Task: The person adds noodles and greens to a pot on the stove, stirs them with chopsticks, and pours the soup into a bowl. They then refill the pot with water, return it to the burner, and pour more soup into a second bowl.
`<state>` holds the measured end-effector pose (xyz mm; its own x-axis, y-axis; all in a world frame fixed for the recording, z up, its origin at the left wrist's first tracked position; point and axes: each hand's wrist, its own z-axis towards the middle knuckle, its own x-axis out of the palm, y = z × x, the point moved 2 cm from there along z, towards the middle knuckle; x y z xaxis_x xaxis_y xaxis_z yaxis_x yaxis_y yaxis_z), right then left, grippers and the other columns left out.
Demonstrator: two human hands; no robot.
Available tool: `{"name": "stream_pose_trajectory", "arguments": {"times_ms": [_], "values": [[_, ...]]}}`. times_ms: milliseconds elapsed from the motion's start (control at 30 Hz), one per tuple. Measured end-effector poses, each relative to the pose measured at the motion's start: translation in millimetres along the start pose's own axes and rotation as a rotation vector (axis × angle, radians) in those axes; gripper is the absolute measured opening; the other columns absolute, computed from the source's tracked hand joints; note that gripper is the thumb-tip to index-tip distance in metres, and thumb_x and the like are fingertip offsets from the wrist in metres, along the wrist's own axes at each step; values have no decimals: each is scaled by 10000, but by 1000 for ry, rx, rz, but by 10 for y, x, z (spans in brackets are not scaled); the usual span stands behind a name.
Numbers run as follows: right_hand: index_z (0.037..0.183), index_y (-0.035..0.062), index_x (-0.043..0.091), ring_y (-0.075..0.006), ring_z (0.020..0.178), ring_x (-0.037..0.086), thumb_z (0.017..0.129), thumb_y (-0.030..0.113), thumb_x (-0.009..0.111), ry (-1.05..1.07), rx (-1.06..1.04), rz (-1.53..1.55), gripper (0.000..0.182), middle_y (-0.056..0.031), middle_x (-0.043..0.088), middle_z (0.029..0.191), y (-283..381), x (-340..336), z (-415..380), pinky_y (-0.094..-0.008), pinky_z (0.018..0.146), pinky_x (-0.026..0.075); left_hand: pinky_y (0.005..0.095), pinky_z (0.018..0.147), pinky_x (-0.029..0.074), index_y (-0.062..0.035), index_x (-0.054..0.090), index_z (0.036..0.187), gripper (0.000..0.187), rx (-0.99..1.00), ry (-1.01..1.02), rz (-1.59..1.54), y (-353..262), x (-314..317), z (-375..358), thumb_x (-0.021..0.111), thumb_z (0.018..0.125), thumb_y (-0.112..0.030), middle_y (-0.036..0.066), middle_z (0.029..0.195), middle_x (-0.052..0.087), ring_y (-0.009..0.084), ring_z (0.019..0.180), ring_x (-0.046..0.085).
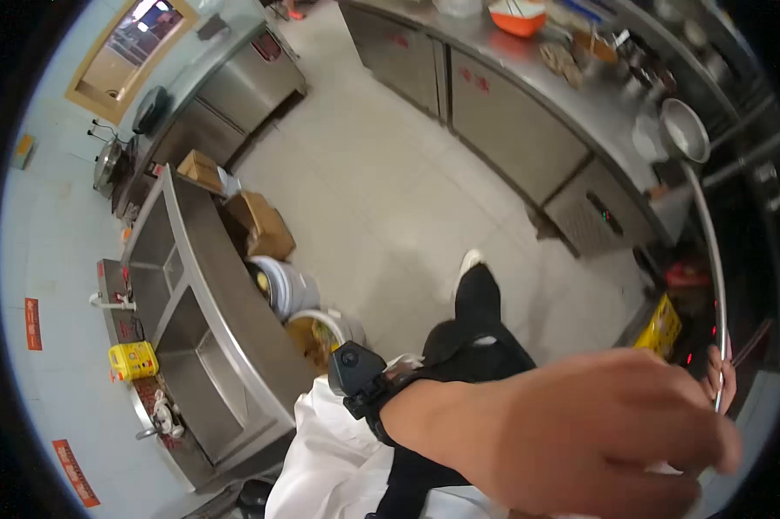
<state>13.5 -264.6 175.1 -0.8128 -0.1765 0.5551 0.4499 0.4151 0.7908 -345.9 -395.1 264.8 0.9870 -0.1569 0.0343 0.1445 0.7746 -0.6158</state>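
My left hand (606,432) is large and slightly blurred in the foreground, reaching across to the right with its back toward me. Its fingers are curled, and what they hold, if anything, is hidden. A black device on a strap (355,376) sits round this wrist. At the far right edge, my right hand (723,381) is closed round the long metal handle of a ladle (710,251). The ladle's round bowl points away, near the end of the steel counter. Thin sticks (751,342) show beside the right hand, too small to name surely.
A steel counter with cabinets (520,130) runs along the right, carrying an orange container (518,17) and utensils. On the left stand a steel sink (226,320), white buckets (290,285), cardboard boxes (260,225) and a yellow jug (133,361). Tiled floor (364,164) lies between.
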Motion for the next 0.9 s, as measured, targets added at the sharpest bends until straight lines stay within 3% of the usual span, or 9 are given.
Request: {"name": "stream_pose_trajectory", "arguments": {"times_ms": [33, 67, 100, 267, 333, 433, 633, 700, 900], "values": [[1309, 21, 210, -38, 431, 336, 819, 18, 429, 64, 33, -15, 537, -45, 401, 749, 1, 173, 399, -165, 344, 342, 336, 752, 417, -31, 572, 854, 123, -184, 66, -88, 174, -225, 94, 489, 766, -51, 112, 1013, 537, 254, 907, 521], [1328, 14, 111, -24, 423, 322, 816, -5, 382, 21, 20, 0, 579, -45, 353, 719, -28, 378, 742, -141, 314, 334, 333, 794, 406, -35, 578, 896, 149, -232, 31, -48, 332, -508, 120, 485, 779, -37, 123, 1033, 542, 263, 929, 520], [1321, -11, 121, -19, 418, 330, 807, 8, 402, 32, 39, 38, 586, -46, 371, 719, -38, 562, 1074, -137, 315, 336, 330, 836, 395, -38, 583, 938, 179, -282, -2, -10, 489, -791, 147, 480, 793, -23, 134, 1054, 547, 272, 952, 519], [1295, -37, 207, -10, 396, 334, 783, 56, 455, 249, 79, -98, 576, -47, 408, 718, -1, 1612, 2714, -126, 309, 337, 303, 854, 385, -45, 514, 983, 159, -952, -512, -18, 1454, -2276, -200, 439, 843, -57, 72, 1057, 540, 151, 977, 508], [1291, -38, 219, -11, 393, 340, 778, 55, 457, 285, 76, -146, 573, -51, 415, 712, 17, 1982, 3372, -127, 307, 338, 283, 835, 388, -64, 500, 1000, 174, -1093, -700, 4, 1682, -2833, -407, 470, 832, -93, 61, 1050, 550, 136, 963, 516], [1286, -36, 234, -15, 392, 354, 770, 49, 455, 308, 107, -210, 568, -58, 428, 699, -25, 2542, 4221, -131, 306, 344, 271, 818, 387, -81, 496, 1007, 184, -1138, -932, -98, 1949, -3544, -693, 484, 827, -115, 55, 1047, 556, 132, 960, 518], [1287, -9, 258, -29, 390, 364, 762, 36, 426, 329, 186, -233, 553, -81, 458, 731, -389, 3461, 5570, -143, 301, 338, 284, 820, 379, -83, 491, 1023, 202, -1145, -1046, -177, 2650, -5091, -677, 497, 828, -132, 53, 1046, 558, 129, 963, 513], [1285, -4, 269, -30, 388, 361, 741, 23, 425, 210, 182, -268, 567, -82, 460, 742, -499, 3709, 5917, -141, 300, 325, 285, 821, 375, -82, 486, 1050, 226, -1142, -1027, -199, 2991, -5652, -404, 496, 835, -150, 51, 1060, 549, 128, 976, 503], [1276, -11, 288, -44, 367, 360, 691, 20, 442, 191, 202, -293, 605, -86, 450, 686, -690, 4353, 6786, -151, 298, 314, 291, 824, 367, -122, 490, 1084, 272, -1123, -847, -296, 4364, -7101, 629, 519, 832, -218, 18, 1072, 531, 120, 975, 485]]}}
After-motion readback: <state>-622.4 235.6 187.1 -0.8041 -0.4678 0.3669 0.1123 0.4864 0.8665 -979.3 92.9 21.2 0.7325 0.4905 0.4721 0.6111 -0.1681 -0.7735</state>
